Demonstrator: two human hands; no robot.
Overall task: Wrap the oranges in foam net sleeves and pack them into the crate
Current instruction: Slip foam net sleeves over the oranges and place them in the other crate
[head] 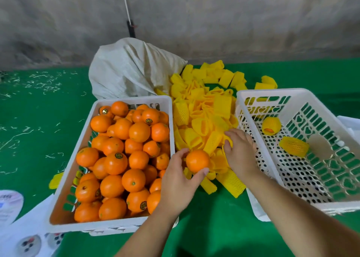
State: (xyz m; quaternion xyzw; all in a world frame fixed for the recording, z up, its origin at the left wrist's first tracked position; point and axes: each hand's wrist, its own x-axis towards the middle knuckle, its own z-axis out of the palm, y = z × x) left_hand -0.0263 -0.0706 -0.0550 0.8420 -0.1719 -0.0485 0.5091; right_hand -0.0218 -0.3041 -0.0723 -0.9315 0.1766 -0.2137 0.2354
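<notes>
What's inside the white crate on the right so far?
The right crate holds two sleeved oranges: one toward the back, one mid-floor. The rest of the perforated floor shows bare; the right hand hides its near-left wall.

Left hand [178,176] grips a bare orange [197,160] over the green floor [39,124], between two white crates. Right hand [238,149] reaches into the pile of yellow foam net sleeves [202,116], fingers curled on one sleeve [214,143]. Left crate [134,99] heaped with oranges [124,155]. Right crate [272,93] holds two sleeved oranges, one [271,125] near its back, another [294,146] mid-floor. White sack [128,68] slumps behind the pile.
</notes>
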